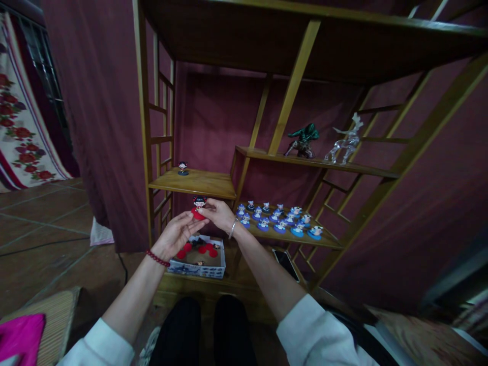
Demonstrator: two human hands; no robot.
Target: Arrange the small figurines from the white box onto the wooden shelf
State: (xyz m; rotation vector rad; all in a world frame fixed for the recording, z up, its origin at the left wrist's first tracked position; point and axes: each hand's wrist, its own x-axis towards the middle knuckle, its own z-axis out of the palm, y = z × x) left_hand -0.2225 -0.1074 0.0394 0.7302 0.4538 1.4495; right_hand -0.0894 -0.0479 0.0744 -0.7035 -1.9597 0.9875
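Note:
Between my two hands is a small figurine (199,203) with black hair and a round red base. My left hand (181,231) has its fingers closed on the red base from below and the left. From the right, my right hand (219,213) pinches the figurine near its body and base. Below my hands sits an open cardboard box (208,272) with several red bases (209,249) and small figures inside. On the upper left shelf (206,184) stands one similar figurine (183,168) on a dark base.
Several blue and purple figurines (280,226) stand in rows on the lower right shelf. Above them are a green crouching figure (304,140) and a clear deer figure (345,140). A phone (285,264) lies on the bottom shelf. Wooden uprights (295,86) divide the shelving.

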